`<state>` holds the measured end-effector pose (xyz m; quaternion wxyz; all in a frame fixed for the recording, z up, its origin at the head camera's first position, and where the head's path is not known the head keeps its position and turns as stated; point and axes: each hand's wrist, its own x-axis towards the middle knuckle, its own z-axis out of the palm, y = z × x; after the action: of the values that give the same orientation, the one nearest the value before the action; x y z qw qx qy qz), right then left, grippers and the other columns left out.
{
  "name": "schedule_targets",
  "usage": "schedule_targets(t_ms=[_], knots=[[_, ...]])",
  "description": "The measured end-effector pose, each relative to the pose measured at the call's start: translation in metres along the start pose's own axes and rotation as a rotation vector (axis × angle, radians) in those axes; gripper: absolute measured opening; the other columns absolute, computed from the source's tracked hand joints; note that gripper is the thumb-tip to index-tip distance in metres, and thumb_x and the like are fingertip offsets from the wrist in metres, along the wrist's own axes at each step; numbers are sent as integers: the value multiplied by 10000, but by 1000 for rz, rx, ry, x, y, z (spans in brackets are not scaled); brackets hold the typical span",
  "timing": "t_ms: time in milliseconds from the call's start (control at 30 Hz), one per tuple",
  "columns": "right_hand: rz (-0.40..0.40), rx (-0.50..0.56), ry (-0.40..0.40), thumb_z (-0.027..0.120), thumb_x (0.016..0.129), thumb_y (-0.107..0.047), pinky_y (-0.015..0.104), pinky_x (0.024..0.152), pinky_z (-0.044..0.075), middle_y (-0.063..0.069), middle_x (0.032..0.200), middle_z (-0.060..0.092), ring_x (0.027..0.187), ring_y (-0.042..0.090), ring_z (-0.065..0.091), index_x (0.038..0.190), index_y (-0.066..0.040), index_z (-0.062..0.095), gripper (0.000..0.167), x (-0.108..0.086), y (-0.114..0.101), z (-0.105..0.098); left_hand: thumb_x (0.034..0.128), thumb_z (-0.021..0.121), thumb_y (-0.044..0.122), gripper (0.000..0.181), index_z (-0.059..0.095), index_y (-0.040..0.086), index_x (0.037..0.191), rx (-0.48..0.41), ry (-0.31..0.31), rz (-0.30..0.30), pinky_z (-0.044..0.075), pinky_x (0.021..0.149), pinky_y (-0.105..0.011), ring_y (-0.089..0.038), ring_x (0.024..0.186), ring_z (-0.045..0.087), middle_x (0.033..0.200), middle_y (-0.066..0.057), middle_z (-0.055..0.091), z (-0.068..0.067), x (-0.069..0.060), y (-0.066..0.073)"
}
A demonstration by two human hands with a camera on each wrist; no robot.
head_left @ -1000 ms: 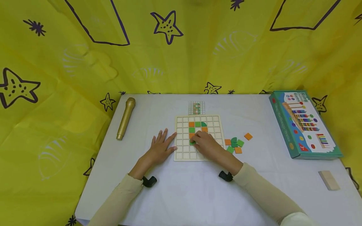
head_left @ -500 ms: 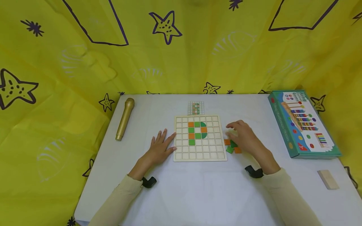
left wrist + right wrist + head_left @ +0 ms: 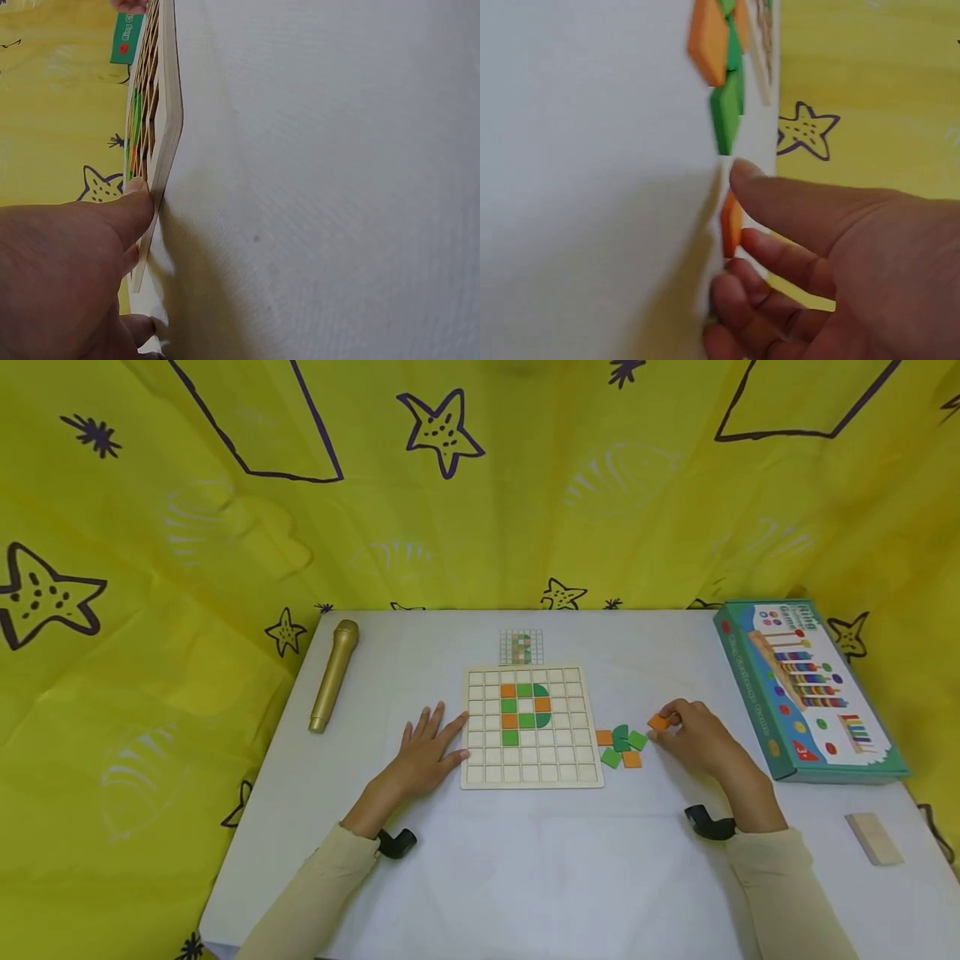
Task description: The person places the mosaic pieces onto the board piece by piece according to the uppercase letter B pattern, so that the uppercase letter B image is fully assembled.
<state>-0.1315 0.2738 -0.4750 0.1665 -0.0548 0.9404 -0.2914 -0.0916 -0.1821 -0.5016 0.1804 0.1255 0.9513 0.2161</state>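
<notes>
A pale wooden grid board [image 3: 557, 773] holds orange, light green and dark green pieces in a P-like pattern. My left hand [image 3: 423, 758] lies with fingers spread, its thumb and index tip on the board's left edge; the left wrist view shows the thumb [image 3: 135, 202] on the rim. To the right of the board, my right hand [image 3: 701, 739] pinches an orange square [image 3: 658, 722] between thumb and fingers, low at the table; the same orange square [image 3: 731, 223] shows in the right wrist view. Between board and hand lie loose orange and green pieces [image 3: 632, 760].
A small printed grid card [image 3: 521, 646] lies behind the board. The gold microphone [image 3: 334, 675] is at the left, a green game box [image 3: 813, 689] at the right, with a small wooden block [image 3: 873, 839] in front of it. Yellow cloth [image 3: 480, 527] hangs behind the table.
My right hand went from the board to the right, past the loose pieces, and now pinches the outlying orange square. A dark green piece now shows at the pattern's lower right. My left hand stays put.
</notes>
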Motion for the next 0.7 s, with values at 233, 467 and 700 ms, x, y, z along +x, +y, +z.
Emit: schedule_targets(t_ms=[233, 467, 700], knots=[[-77, 5, 65, 625, 1030, -51, 410, 815, 447, 276, 1179, 517, 977, 348, 532, 1293, 74, 576, 295, 0, 10, 7, 1110, 470, 513, 687, 212, 287, 1705, 5, -2, -3, -11, 1263, -690, -421, 1625, -83, 1768, -169, -44, -1, 0, 2], [-84, 15, 95, 617, 1046, -53, 363, 797, 445, 271, 1236, 502, 978, 324, 529, 1345, 61, 573, 323, 4, 14, 10, 1109, 477, 507, 684, 222, 283, 1703, -6, 3, -4, -16, 1262, -691, -424, 1625, -83, 1770, -167, -40, -1, -1, 2], [-112, 12, 100, 598, 1054, -47, 436, 845, 470, 281, 1265, 517, 995, 335, 539, 1335, 64, 589, 302, 9, 13, 13, 1109, 477, 508, 686, 215, 290, 1704, -8, 2, -3, -21, 1264, -685, -418, 1626, -86, 1770, -159, -47, -1, -1, 2]])
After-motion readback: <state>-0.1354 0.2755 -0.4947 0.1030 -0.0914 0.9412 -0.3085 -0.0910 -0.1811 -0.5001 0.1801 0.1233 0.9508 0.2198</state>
